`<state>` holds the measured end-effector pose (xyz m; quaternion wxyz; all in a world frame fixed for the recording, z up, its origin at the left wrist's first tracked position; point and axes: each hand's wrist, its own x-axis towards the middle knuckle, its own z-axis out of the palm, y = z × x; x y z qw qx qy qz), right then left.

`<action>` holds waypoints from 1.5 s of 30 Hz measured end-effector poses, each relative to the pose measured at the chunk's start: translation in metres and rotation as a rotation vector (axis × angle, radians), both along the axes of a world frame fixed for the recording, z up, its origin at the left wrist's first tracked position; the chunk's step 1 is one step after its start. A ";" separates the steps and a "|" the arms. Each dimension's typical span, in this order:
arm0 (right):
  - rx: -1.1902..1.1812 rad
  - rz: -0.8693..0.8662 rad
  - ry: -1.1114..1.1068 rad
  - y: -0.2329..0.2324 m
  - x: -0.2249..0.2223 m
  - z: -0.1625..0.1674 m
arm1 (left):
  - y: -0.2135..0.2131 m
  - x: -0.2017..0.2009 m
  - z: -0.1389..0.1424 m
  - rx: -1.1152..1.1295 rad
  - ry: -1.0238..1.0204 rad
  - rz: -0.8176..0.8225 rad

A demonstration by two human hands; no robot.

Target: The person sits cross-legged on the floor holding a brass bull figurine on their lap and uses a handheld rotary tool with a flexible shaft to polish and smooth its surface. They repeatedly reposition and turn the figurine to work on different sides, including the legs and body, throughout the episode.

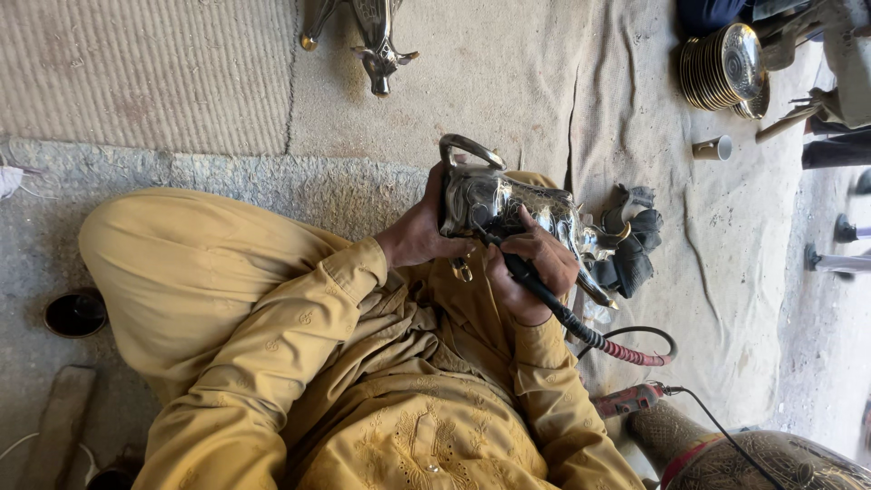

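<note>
Dusty cloth-covered floor below. Left hand point(419, 234) gripping metal bull figure point(508, 207) on lap; right hand point(535, 263), at four o'clock, clenching engraving tool point(531, 277). Could skid across polished curve, scarring pattern.

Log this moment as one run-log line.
left hand: grips metal bull figure | right hand: holds black engraving tool against figure | second bull: on mat

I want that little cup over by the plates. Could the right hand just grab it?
Probably not. The right hand is busy gripping the black tool against the metal bull, and the cup stands well beyond it on the cloth.
</note>
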<state>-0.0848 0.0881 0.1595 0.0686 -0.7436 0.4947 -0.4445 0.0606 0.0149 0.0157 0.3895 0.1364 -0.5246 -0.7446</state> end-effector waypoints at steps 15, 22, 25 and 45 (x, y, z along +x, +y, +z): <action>-0.025 -0.094 0.011 -0.003 0.007 -0.001 | -0.002 0.001 0.002 0.003 0.002 0.019; -0.034 -0.106 -0.015 -0.002 0.004 -0.004 | -0.002 0.001 0.004 0.021 0.031 0.008; -0.036 -0.074 -0.028 -0.003 0.004 -0.002 | -0.003 0.001 0.006 0.022 0.023 0.013; -0.055 0.052 -0.066 -0.011 -0.023 0.015 | -0.002 -0.017 0.027 0.129 -0.027 -0.013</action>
